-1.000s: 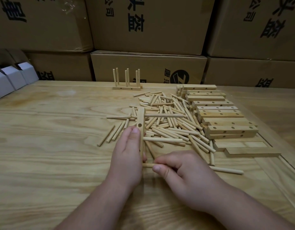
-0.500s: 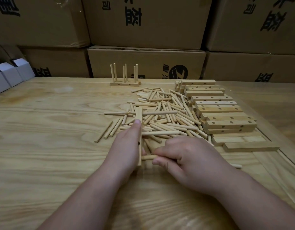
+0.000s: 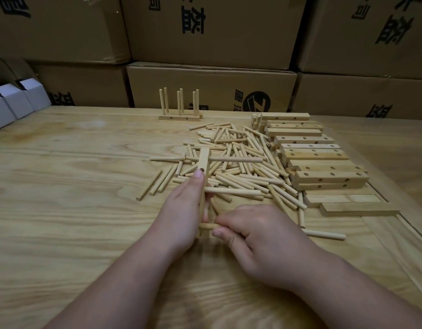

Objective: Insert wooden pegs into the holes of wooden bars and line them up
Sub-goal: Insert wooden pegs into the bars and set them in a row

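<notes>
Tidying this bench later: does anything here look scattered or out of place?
Yes. The loose round wooden pegs lie criss-crossed in a heap mid-table, and one stray wooden peg rests apart beside the right hand.

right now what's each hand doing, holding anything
Left hand: grips the wooden bar, held on edge.
Right hand: pinches a peg at the bar's near end.

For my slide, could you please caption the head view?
Left hand steadies a wooden bar while right hand inserts a peg.
</notes>
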Tool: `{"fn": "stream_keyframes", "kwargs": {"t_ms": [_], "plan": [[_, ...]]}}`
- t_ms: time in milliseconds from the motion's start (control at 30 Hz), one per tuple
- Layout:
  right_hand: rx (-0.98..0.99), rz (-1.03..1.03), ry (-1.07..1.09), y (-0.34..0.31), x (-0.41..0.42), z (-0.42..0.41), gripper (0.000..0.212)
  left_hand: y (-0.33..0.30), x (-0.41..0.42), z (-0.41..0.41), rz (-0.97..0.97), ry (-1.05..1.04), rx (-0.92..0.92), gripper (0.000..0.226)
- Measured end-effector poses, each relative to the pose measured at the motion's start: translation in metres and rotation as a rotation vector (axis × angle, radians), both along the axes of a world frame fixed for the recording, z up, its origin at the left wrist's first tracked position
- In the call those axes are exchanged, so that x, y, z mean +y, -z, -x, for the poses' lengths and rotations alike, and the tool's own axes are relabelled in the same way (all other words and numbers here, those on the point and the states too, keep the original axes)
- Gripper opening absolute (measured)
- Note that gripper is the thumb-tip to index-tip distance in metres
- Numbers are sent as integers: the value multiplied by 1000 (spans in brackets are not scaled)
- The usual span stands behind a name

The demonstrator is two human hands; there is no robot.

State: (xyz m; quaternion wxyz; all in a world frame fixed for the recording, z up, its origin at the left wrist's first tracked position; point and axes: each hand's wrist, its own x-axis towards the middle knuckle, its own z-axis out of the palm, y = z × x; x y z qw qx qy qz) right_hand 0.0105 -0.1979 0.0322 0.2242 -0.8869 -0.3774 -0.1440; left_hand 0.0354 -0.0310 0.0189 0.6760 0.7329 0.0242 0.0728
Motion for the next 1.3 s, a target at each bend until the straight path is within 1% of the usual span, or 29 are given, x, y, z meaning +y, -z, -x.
{"fn": "stream_keyframes", "kwargs": {"t_ms": [67, 167, 267, 333, 400, 433, 467, 500, 533, 567, 600, 667, 700, 767, 800, 833, 900, 967, 1067, 1133, 1167, 1233, 1300], "plan": [[41, -43, -27, 0, -2, -3, 18, -2, -4, 2, 73, 17, -17, 52], [61, -100, -5, 2, -2, -4, 18, -5, -10, 2, 204, -7, -63, 47], [52, -94, 25, 3, 0, -1, 20, -2, -11, 2, 201, -21, -118, 49], [54, -80, 20, 2, 0, -1, 23, 4, -10, 2, 222, -19, -119, 50], [85, -75, 78, 0, -3, -3, 26, 9, -8, 1, 229, -29, -133, 50], [74, -64, 154, -1, -5, -5, 30, 10, -7, -1, 197, -39, -145, 50], [49, -62, 256, -1, -7, -7, 40, 11, -6, -2, 177, -45, -151, 49], [40, -97, 365, -1, -9, -10, 54, 11, -5, -4, 200, -45, -145, 47], [61, -185, 467, -2, -11, -11, 68, 10, -6, -5, 267, -35, -121, 43], [106, -313, 543, -2, -12, -12, 76, 8, -6, -7, 361, -18, -92, 40], [171, -452, 585, -2, -14, -12, 76, 6, -6, -8, 451, 0, -69, 39], [325, -667, 568, -1, -15, -12, 61, 2, -7, -10, 558, 38, -48, 39], [395, -734, 518, 0, -15, -12, 54, 1, -7, -11, 582, 58, -42, 34], [489, -796, 414, 1, -12, -9, 42, -1, -7, -11, 599, 99, -33, 22], [506, -803, 384, 1, -10, -8, 38, -2, -7, -11, 613, 122, -25, 19], [518, -813, 374, 1, -10, -9, 35, -3, -7, -10, 630, 136, -16, 21], [558, -854, 379, 1, -11, -12, 32, -2, -7, -11, 657, 148, 11, 37], [611, -871, 368, 1, -13, -15, 30, 0, -8, -12, 647, 172, 14, 42], [611, -792, 361, -1, -14, -18, 18, 2, -9, -14, 597, 236, 23, 44], [612, -754, 405, -3, -17, -22, 15, 4, -9, -15, 604, 268, 29, 42], [621, -739, 430, -5, -19, -25, 13, 5, -9, -17, 606, 272, 35, 46], [609, -697, 464, -12, -19, -35, 19, 6, -9, -19, 605, 267, 41, 51], [564, -670, 469, -24, -15, -53, 23, 6, -9, -21, 611, 255, 67, 44]]}}
